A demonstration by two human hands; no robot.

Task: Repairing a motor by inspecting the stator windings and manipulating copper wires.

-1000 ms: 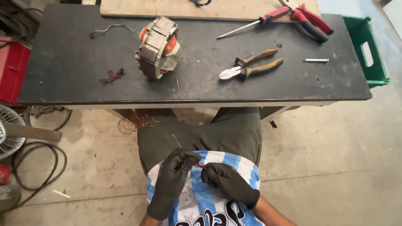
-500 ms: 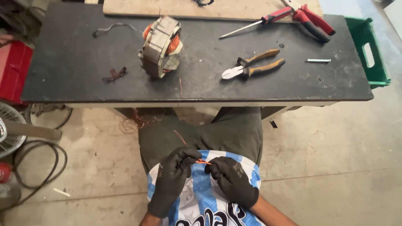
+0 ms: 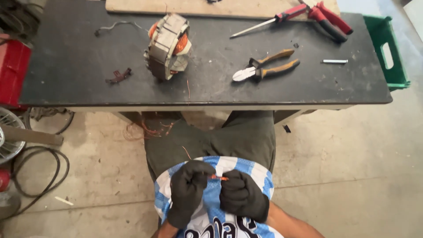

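Both my hands wear black gloves and meet over my lap, in front of my blue-and-white striped shirt. My left hand (image 3: 188, 187) and my right hand (image 3: 240, 194) pinch a short piece of copper wire (image 3: 219, 177) between them, fingers curled tight. A thin strand of the wire (image 3: 186, 152) trails up over my dark trousers. On the black workbench (image 3: 88, 66) ahead stands a motor stator with copper windings (image 3: 168, 45), well out of reach of either hand.
Orange-handled cutters (image 3: 264, 66), a red-handled screwdriver (image 3: 269, 22), red pliers (image 3: 330, 17) and a small metal pin (image 3: 335, 61) lie on the bench. A green crate (image 3: 387, 53) hangs at its right end, a red box (image 3: 11, 70) at its left. Cable loops (image 3: 39, 172) lie on the floor.
My hands have drawn closer together and nearer my chest, fingers curling tighter on the wire. The loose strand now shows shorter.
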